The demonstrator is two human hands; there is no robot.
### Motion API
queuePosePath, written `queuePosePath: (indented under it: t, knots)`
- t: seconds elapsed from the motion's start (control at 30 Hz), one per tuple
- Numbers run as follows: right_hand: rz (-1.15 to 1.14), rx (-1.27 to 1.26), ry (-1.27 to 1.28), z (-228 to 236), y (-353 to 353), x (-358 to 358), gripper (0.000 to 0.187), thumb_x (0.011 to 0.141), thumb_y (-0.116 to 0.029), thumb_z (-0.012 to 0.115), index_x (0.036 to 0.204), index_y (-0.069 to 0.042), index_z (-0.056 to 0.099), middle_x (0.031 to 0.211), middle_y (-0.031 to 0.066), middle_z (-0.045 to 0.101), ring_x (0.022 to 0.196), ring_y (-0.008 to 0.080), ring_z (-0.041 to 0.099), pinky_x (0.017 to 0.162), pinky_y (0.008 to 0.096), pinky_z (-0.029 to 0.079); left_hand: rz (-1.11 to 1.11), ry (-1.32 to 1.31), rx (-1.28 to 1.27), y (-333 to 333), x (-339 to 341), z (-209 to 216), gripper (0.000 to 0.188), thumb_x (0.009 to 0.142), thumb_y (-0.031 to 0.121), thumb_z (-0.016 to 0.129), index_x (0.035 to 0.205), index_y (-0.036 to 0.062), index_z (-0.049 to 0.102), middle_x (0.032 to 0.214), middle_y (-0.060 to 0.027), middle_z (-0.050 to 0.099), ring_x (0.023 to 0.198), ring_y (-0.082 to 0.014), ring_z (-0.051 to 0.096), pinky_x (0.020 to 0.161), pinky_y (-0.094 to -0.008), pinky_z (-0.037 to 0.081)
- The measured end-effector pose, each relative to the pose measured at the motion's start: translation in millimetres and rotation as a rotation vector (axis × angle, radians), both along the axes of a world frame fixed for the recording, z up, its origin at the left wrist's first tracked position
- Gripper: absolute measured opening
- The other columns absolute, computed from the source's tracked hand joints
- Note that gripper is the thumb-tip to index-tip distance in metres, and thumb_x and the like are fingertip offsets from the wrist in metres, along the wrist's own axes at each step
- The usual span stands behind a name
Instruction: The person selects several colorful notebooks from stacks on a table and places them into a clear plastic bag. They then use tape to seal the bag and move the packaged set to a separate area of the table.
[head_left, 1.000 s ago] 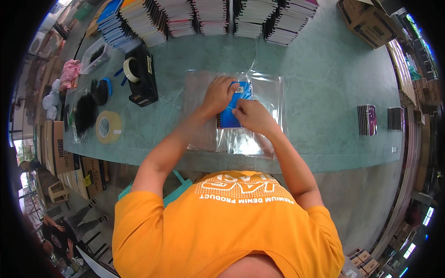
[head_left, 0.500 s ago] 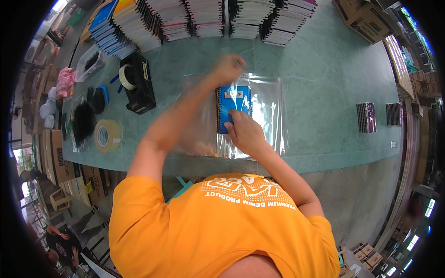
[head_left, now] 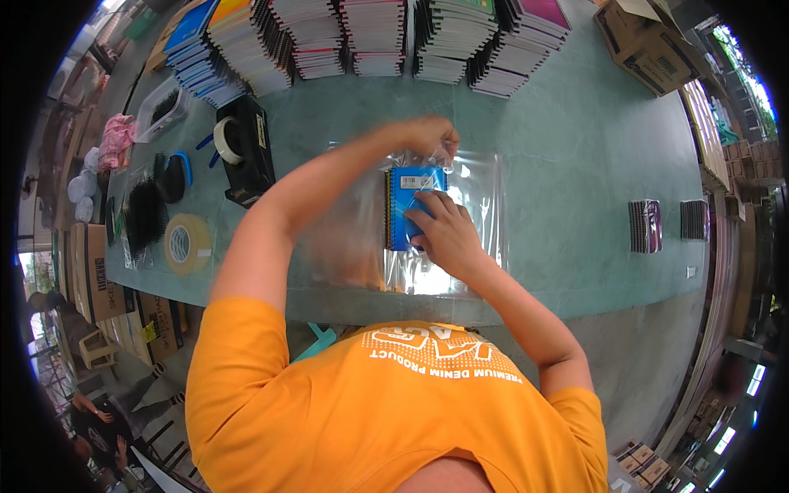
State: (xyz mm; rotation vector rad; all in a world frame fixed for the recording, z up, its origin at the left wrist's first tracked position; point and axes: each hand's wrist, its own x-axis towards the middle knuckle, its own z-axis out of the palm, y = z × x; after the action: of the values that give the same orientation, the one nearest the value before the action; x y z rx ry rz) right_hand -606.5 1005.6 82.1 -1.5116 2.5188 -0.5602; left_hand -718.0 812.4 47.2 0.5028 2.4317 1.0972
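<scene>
A small blue spiral-bound notebook [head_left: 403, 215] lies on a clear plastic sheet [head_left: 481, 246] near the table's front edge, its coil along the left side. My right hand [head_left: 450, 234] rests on the cover with its fingers spread and thumb near the lower edge. Reaching across the top of the notebook, my left hand [head_left: 431, 136] is curled closed at the sheet's far edge, where the plastic is bunched up under the fingertips. Glare on the plastic hides part of its outline.
Tall stacks of spiral notebooks [head_left: 374, 41] line the table's far side. To the left are a black tape dispenser [head_left: 251, 152], a clear tape roll [head_left: 187, 244] and a plastic tub [head_left: 160, 111]. Small purple notebook bundles [head_left: 646, 226] lie right; a cardboard box [head_left: 653, 49] stands far right.
My left hand has moved slightly right and nearer, down to the plastic's far edge. My right hand stays on the notebook, fingers a little more spread. The whole view has shifted slightly.
</scene>
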Motion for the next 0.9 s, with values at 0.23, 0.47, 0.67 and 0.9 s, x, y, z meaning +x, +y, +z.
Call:
queuePosePath:
  t: [0.23, 0.47, 0.67, 0.9]
  knots:
    - [0.001, 0.028, -0.066, -6, 2, -2, 0.042, 0.074, -0.021, 0.067, 0.113, -0.014, 0.054, 0.131, 0.0084, 0.044, 0.125, 0.0291, 0.038, 0.095, 0.0426, 0.038, 0.103, 0.021, -0.084, -17, 8, -22, 0.031, 0.068, 0.011, 0.067, 0.099, 0.0081, 0.063, 0.084, -0.0079, 0.062, 0.078, -0.0201, 0.060, 0.068, -0.0331, 0.047]
    - [-0.005, 0.040, -0.046, -7, 2, -3, 0.040, 0.075, -0.022, 0.067, 0.112, -0.015, 0.055, 0.132, 0.0065, 0.044, 0.124, 0.0275, 0.039, 0.092, 0.0425, 0.041, -0.141, 0.422, -0.512, -4, 7, -31, 0.065, 0.069, 0.010, 0.065, 0.130, 0.0208, 0.044, 0.117, -0.0110, 0.049, 0.108, -0.0290, 0.051, 0.085, -0.0414, 0.046]
    - [-0.015, 0.048, -0.036, -8, 4, -3, 0.039, 0.075, -0.023, 0.066, 0.112, -0.017, 0.056, 0.133, 0.0058, 0.044, 0.125, 0.0270, 0.038, 0.094, 0.0433, 0.039, 0.078, 0.395, -0.784, -34, 0, -25, 0.066, 0.074, 0.011, 0.060, 0.132, 0.0346, 0.042, 0.109, -0.0111, 0.050, 0.103, -0.0287, 0.052, 0.084, -0.0434, 0.045]
    - [0.010, 0.050, -0.047, -4, 2, 0, 0.039, 0.075, -0.023, 0.067, 0.111, -0.016, 0.056, 0.132, 0.0067, 0.044, 0.125, 0.0272, 0.038, 0.093, 0.0440, 0.039, -0.065, 0.513, -0.566, -17, 7, -38, 0.061, 0.066, 0.014, 0.066, 0.123, 0.0309, 0.053, 0.110, -0.0101, 0.050, 0.106, -0.0284, 0.048, 0.088, -0.0441, 0.042]
